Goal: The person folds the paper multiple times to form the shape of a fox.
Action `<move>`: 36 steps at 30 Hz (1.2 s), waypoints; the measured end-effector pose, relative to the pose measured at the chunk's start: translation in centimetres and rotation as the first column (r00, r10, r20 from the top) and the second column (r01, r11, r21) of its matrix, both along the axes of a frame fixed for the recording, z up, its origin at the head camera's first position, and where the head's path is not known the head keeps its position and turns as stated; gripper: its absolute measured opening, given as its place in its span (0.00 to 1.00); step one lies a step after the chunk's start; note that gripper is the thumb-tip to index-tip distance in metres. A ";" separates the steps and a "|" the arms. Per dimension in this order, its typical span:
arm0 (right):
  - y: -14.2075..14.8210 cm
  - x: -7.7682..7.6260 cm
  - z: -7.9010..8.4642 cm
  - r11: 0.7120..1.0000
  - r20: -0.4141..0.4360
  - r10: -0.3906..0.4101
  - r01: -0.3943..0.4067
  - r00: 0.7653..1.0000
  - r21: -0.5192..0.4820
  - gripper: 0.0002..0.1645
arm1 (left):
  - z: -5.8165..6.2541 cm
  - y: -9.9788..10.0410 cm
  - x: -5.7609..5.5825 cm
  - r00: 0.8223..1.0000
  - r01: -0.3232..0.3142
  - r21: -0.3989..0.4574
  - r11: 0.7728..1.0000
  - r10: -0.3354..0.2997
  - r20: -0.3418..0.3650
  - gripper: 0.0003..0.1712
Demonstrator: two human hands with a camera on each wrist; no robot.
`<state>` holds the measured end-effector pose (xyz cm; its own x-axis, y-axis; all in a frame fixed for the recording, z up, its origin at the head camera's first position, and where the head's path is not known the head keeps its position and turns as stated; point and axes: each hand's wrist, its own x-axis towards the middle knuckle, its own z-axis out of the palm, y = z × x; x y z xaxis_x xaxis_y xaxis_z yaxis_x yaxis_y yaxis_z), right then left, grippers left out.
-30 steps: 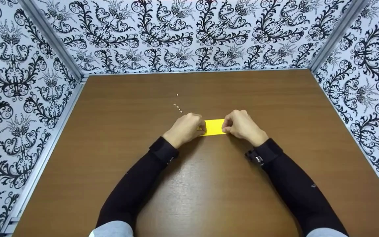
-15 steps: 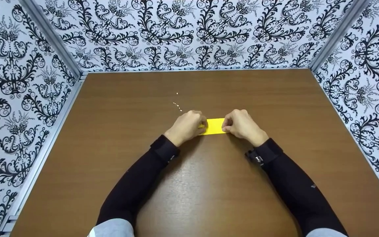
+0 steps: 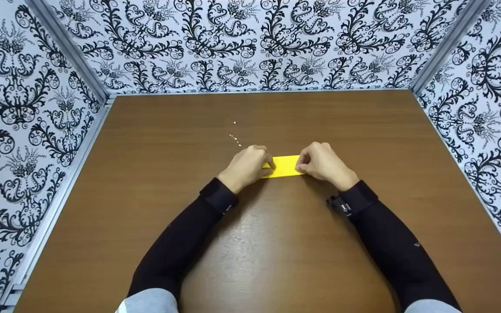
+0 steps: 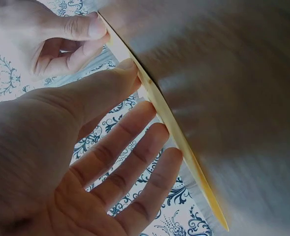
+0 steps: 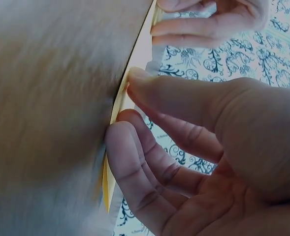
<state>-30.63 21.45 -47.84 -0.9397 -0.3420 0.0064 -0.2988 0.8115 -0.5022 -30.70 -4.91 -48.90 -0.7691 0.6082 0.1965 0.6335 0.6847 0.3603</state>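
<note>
A yellow strip of paper [image 3: 286, 166] lies low over the middle of the table, stretched between both hands. At its left end my left hand [image 3: 246, 167] pinches it between thumb and index finger; the other fingertips rest along its edge in the left wrist view. The right hand [image 3: 323, 166] pinches the opposite end, with its thumb [image 5: 149, 88] on the near face and the other fingers curled beside it. Seen edge-on, the paper [image 4: 190, 153] appears layered, as if folded lengthwise. Both ends are partly hidden under the fingers.
Several tiny white specks [image 3: 235, 139] lie on the brown wooden table [image 3: 168, 143], beyond the left hand. Patterned black-and-white panels [image 3: 220, 48] stand along the back and both sides, joined by grey metal posts [image 3: 65, 48].
The right hand has shifted slightly to the right along the paper's end, and the left fingers have moved a little. Both hands keep hold of the paper, which stays nearly in place.
</note>
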 end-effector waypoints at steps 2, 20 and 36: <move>0.4 -0.2 0.1 1.000 -0.003 -0.020 0.020 1.000 -0.008 0.04 | 0.0 0.0 0.0 1.000 0.008 0.010 1.000 -0.008 0.000 0.04; 3.1 -1.9 0.0 0.990 0.088 -0.137 0.139 0.987 -0.021 0.18 | -0.1 0.0 0.0 1.000 -0.002 0.010 1.000 0.002 -0.001 0.04; 3.1 -1.9 0.3 0.993 0.067 -0.093 0.097 0.993 -0.067 0.09 | -0.2 -0.3 0.0 1.000 0.007 0.006 1.000 -0.007 0.012 0.06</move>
<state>-32.54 24.55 -47.58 -0.9672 -0.2519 -0.0339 -0.1874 0.7967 -0.5745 -30.69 -5.23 -49.13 -0.7670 0.6125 0.1909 0.6339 0.6778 0.3724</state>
